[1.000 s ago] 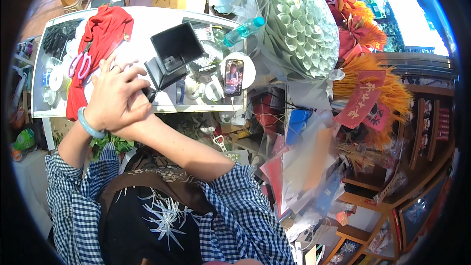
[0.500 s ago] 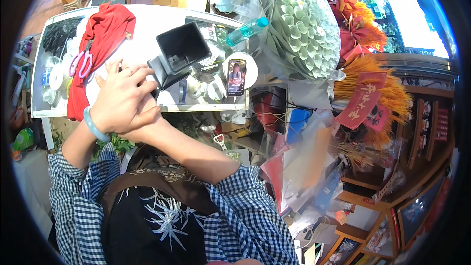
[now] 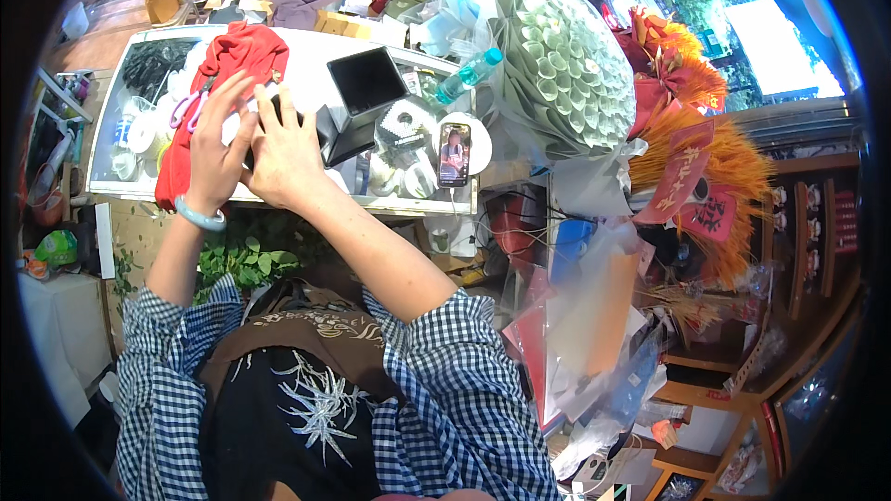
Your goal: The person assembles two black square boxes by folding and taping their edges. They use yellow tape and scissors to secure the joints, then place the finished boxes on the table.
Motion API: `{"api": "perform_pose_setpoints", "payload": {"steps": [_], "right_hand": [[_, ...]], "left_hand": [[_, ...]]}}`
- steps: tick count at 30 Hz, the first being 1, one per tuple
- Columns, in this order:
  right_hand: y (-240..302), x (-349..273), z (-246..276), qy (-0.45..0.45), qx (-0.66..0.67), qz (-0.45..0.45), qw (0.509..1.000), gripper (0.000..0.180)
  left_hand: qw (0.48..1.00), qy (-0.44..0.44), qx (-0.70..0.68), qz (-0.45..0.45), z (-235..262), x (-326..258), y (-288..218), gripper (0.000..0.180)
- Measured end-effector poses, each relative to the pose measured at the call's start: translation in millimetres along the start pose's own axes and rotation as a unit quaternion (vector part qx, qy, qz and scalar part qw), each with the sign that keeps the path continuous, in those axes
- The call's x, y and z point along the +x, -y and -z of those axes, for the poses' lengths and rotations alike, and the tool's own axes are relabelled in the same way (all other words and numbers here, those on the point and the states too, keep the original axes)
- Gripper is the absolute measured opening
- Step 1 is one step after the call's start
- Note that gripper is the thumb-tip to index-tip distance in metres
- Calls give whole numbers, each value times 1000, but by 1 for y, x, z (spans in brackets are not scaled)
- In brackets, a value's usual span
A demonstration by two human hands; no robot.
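Now the left hand (image 3: pixel 218 156) and right hand (image 3: pixel 290 158) hang side by side over the counter (image 3: pixel 311 48), fingers extended, parted; red cloth (image 3: pixel 249 48) lies beyond, purple scissors (image 3: pixel 189 115) partly hidden.

white-topped table (image 3: pixel 311 54): red cloth (image 3: pixel 246 49) (rumpled) left, black-screened device (image 3: pixel 368 81) right

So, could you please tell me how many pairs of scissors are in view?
1: the scissors with lilac handles, on the red cloth, just beside the left hand. Others may be hidden.
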State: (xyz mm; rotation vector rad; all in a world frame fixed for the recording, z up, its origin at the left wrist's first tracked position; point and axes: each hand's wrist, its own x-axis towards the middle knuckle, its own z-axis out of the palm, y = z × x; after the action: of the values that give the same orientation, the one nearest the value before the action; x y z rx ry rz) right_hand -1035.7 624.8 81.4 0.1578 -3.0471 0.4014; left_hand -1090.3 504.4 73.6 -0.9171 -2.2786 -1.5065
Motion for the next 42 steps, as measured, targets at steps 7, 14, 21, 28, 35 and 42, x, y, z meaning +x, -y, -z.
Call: {"api": "perform_pose_setpoints", "payload": {"steps": [7,14,21,28,35,42], "right_hand": [[-4,4,29,53,64,-17,996,49],[-21,18,12,-56,-64,87,993,36],[-27,24,-30,-173,-86,145,970,29],[-25,25,-19,-68,-34,109,991,29],[-22,26,-18,-41,-20,102,994,30],[-19,29,-21,-24,-15,105,994,30]], "left_hand": [[932,95,-289,197,-8,-19,28,50],[998,55,17,-28,8,19,-8,54],[946,291,136,25,-21,38,-26,56],[976,153,149,-32,-34,21,-18,39],[976,160,145,-23,-32,23,-17,36],[967,216,137,4,-27,32,-16,33]]}}
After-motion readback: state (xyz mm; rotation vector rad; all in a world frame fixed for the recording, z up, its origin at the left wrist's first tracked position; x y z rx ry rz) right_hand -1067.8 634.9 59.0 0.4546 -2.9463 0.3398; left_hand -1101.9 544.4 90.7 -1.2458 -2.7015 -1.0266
